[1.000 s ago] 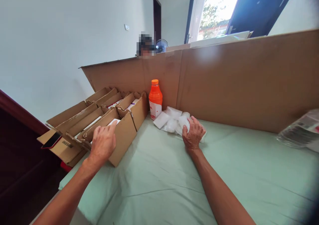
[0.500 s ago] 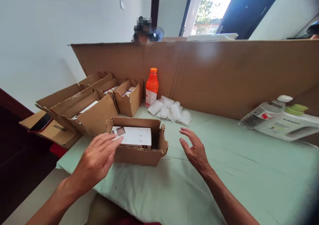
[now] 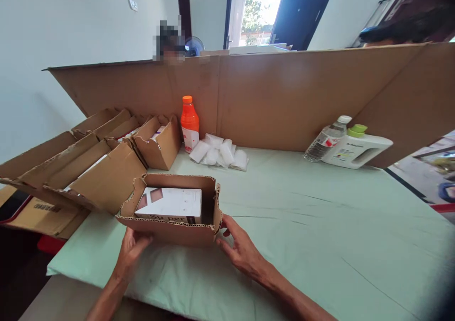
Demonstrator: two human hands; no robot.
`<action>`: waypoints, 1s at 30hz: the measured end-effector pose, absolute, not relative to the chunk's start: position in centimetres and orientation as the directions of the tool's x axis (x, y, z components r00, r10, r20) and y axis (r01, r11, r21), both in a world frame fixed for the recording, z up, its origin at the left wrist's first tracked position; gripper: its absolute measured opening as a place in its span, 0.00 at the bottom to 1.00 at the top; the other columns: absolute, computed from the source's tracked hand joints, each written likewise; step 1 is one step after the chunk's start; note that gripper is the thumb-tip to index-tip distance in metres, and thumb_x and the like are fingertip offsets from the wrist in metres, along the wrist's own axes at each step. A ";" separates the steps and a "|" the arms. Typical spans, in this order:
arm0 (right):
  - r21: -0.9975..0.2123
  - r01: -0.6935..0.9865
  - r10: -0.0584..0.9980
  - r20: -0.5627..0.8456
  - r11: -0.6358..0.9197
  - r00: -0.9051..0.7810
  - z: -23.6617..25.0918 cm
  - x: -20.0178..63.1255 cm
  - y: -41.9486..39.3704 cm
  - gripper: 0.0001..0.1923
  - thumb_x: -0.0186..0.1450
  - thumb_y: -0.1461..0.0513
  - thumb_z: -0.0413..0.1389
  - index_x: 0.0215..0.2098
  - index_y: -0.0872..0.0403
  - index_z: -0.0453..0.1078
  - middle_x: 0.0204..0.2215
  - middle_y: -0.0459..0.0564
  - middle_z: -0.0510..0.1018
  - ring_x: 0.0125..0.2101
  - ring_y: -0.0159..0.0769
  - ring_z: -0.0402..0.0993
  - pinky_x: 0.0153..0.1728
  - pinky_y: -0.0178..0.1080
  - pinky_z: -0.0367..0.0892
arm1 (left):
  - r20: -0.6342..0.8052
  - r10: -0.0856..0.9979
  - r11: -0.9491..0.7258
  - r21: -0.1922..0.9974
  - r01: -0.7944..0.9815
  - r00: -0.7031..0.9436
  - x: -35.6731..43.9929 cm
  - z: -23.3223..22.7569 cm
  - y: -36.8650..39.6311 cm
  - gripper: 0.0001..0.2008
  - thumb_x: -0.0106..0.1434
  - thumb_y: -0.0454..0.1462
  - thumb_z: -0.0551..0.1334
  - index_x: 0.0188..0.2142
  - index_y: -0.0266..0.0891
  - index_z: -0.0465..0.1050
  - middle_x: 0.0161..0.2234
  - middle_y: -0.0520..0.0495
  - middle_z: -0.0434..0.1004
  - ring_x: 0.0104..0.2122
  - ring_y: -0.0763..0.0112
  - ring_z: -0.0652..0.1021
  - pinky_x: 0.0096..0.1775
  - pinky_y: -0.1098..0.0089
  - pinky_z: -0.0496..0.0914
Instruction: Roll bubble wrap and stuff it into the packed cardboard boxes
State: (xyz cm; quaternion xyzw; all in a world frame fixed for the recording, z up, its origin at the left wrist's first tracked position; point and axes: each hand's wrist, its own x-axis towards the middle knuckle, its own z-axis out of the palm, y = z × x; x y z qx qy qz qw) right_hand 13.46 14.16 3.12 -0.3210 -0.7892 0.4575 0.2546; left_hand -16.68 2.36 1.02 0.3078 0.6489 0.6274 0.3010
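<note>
Hands come first at the near edge: the left hand [image 3: 131,251] presses its curled fingers against the near-left lower corner of a small open brown corrugated cardboard box [image 3: 170,230], and the right hand [image 3: 239,249] grips the box's near-right corner, thumb up against the side wall and fingers spread on the cloth. Both hands hold the box between them, well apart from each other, neither one closed into a fist. The box sits on the pale green cloth-covered table [image 3: 320,231], close to its near edge and left of the middle. Inside it lies a flat white rectangular carton with brown squares printed on its top [image 3: 169,203], lengthwise, filling most of the floor.

Just behind and to the left stands a row of further open brown cardboard boxes [image 3: 106,174], flaps raised, some showing white cartons within. Beyond them, near the back, an orange plastic bottle with an orange cap and white label [image 3: 189,124] stands upright, just beside a heap of small clear plastic packets [image 3: 219,154]. Far right, a clear water bottle with a white cap [image 3: 327,138] lies tilted against a white jug with a green cap [image 3: 357,149]. A tall brown cardboard sheet [image 3: 284,93] stands as a wall behind everything.
</note>
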 end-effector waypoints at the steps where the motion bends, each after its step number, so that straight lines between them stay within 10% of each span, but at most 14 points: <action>1: -0.889 0.273 0.751 0.110 0.367 -0.651 3.2 13.6 14.4 0.30 0.65 0.61 0.52 0.65 0.48 0.59 0.56 0.55 0.72 0.45 0.42 0.72 0.34 0.39 0.72 | 0.003 0.774 0.011 1.000 0.017 -0.634 -16.1 0.9 2.9 0.39 0.49 0.46 0.71 0.60 0.38 0.66 0.48 0.42 0.79 0.52 0.49 0.75 0.55 0.55 0.69; 12: -0.903 0.284 0.872 0.167 0.322 -0.460 3.2 19.5 20.1 0.18 0.69 0.58 0.50 0.54 0.51 0.71 0.44 0.52 0.80 0.40 0.42 0.77 0.41 0.42 0.74 | 0.094 0.892 -0.066 0.995 0.080 -0.441 -9.1 0.8 10.4 0.39 0.55 0.51 0.68 0.61 0.38 0.62 0.52 0.37 0.75 0.55 0.48 0.74 0.56 0.54 0.70; 20: -0.534 0.678 0.861 0.363 0.505 -0.356 1.3 20.2 32.6 0.19 0.65 0.64 0.50 0.51 0.51 0.75 0.48 0.52 0.80 0.46 0.42 0.77 0.47 0.45 0.73 | 0.050 0.862 0.004 0.995 0.104 -0.505 -8.6 -3.6 9.8 0.40 0.59 0.48 0.67 0.66 0.38 0.56 0.58 0.34 0.70 0.60 0.46 0.71 0.61 0.51 0.66; 30: -0.457 0.773 0.830 0.534 0.440 -0.157 -1.4 17.1 41.2 0.12 0.64 0.68 0.51 0.38 0.54 0.77 0.54 0.58 0.76 0.51 0.48 0.71 0.51 0.51 0.64 | 0.013 0.837 0.062 0.991 0.119 -0.547 -8.9 -4.8 9.7 0.41 0.60 0.48 0.66 0.67 0.39 0.54 0.54 0.33 0.74 0.57 0.41 0.74 0.58 0.45 0.68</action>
